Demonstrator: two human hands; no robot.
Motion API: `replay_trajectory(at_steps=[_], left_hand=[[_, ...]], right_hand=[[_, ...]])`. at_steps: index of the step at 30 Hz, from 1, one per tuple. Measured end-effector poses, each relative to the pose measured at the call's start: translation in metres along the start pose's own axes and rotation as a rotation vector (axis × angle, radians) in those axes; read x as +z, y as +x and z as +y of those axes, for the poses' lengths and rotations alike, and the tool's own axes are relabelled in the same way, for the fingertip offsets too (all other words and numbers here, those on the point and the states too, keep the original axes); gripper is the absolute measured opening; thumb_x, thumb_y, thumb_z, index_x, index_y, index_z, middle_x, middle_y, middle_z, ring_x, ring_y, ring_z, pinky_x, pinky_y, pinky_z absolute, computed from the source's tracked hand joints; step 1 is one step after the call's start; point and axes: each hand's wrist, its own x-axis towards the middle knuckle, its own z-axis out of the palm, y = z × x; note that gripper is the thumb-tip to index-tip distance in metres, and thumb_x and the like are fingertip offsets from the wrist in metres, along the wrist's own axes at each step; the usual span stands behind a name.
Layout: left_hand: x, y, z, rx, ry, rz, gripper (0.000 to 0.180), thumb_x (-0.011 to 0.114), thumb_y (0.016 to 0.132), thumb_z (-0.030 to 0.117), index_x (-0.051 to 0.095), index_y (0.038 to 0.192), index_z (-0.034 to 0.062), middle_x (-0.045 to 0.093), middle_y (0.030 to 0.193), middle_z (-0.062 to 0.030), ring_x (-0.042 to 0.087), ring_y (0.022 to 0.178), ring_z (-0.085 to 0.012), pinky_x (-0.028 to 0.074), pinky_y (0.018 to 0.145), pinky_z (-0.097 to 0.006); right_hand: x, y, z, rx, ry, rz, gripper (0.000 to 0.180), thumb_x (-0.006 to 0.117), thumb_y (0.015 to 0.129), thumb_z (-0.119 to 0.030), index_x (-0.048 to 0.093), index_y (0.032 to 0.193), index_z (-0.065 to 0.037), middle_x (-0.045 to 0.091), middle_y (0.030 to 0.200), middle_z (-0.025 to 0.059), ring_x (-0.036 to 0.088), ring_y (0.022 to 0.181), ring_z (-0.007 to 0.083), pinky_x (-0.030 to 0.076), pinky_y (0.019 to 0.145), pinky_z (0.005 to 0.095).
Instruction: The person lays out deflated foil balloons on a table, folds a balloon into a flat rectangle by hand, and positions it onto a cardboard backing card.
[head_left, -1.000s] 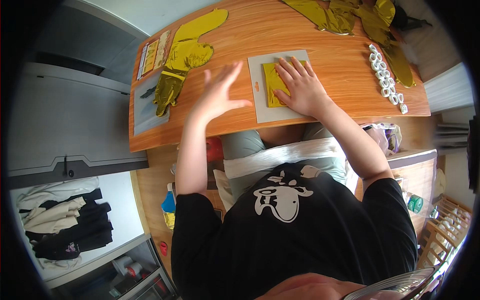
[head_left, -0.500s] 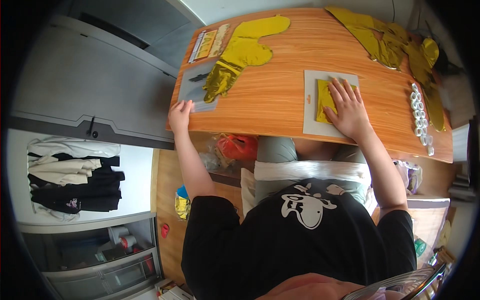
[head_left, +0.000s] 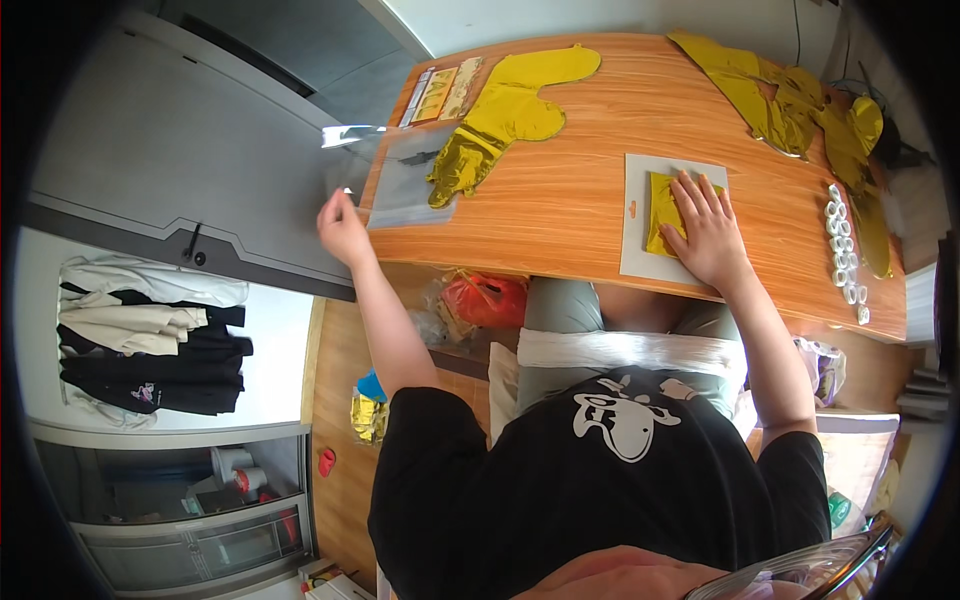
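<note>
- Your right hand [head_left: 708,232] lies flat, palm down, fingers [head_left: 690,193] spread out, pressing on a folded gold foil piece [head_left: 661,210]; nothing gripped, just pressed.
- That foil piece sits on a grey card [head_left: 640,240], card flat on the wooden surface [head_left: 560,200], near the edge by your body, right of centre.
- Your left hand [head_left: 343,228] is off the surface's left corner, fingers curled shut, pinching the corner of a clear plastic bag [head_left: 405,185]; exact grip hard to see, small in view.
- Bag lies on the left end of the surface, part hanging past the edge; shiny strip of it sticks up twd the grey wall.
- Flat gold foil balloon [head_left: 510,110] lies partly over the bag's right side, stretches twd the far edge.
- Small packets w/ gold contents [head_left: 440,92] at far left corner, just beside the balloon.
- More crumpled gold foil balloons [head_left: 790,95] at far right, well apart from both hands.
- Row of small white rings [head_left: 842,255] along right edge, near the card, not touching.
- Red plastic bag [head_left: 487,298] under the surface, by your knees.
</note>
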Motion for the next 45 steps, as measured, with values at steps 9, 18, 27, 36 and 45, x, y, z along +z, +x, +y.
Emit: replay_trajectory(at_steps=[9,18,27,36,45], left_hand=[[-0.036,-0.061,0.075,-0.497,-0.941,0.002,0.045,0.063,0.104,0.023,0.052,0.141,0.0003,0.061,0.131,-0.0104,0.065,0.112,-0.0223,0.055,0.096,-0.038],[0.006,-0.171,0.103,-0.387,-0.868,-0.288,0.043,0.072,0.093,0.001,0.055,0.132,0.0026,0.058,0.119,-0.0068,0.062,0.11,-0.0179,0.053,0.099,-0.033],[-0.03,-0.201,0.155,0.19,0.268,-0.66,0.057,0.085,0.079,0.039,0.068,0.128,0.0149,0.06,0.133,-0.0127,0.062,0.115,-0.0346,0.05,0.094,-0.048],[0.046,-0.169,0.164,0.762,-0.067,-0.978,0.053,0.08,0.085,0.033,0.068,0.134,0.0196,0.052,0.152,-0.0098,0.05,0.137,-0.0306,0.036,0.113,-0.05],[0.066,-0.223,0.216,0.643,0.098,-1.073,0.066,0.071,0.09,0.054,0.057,0.146,0.0231,0.047,0.153,-0.0137,0.042,0.143,-0.0358,0.032,0.116,-0.054]], right_hand=[[0.003,0.0,0.003,0.035,-0.001,0.006,0.071,0.053,0.101,-0.048,0.039,0.156,-0.007,0.035,0.165,0.0119,0.026,0.155,0.0353,0.017,0.124,0.0599],[0.005,-0.002,0.006,-0.008,0.001,0.028,0.07,0.051,0.101,-0.05,0.039,0.157,-0.008,0.036,0.164,0.0124,0.028,0.153,0.0364,0.018,0.125,0.0572],[-0.001,-0.035,0.003,0.011,-0.001,0.02,0.071,0.05,0.102,-0.05,0.037,0.158,-0.009,0.034,0.165,0.0121,0.026,0.155,0.0354,0.016,0.126,0.0568],[-0.002,-0.04,-0.003,0.025,-0.002,0.038,0.07,0.051,0.101,-0.05,0.038,0.158,-0.01,0.035,0.165,0.0119,0.026,0.154,0.0356,0.017,0.125,0.0581],[0.009,-0.035,-0.002,0.347,-0.028,0.134,0.071,0.052,0.101,-0.052,0.041,0.156,-0.009,0.036,0.164,0.012,0.029,0.153,0.0371,0.02,0.122,0.0635]])
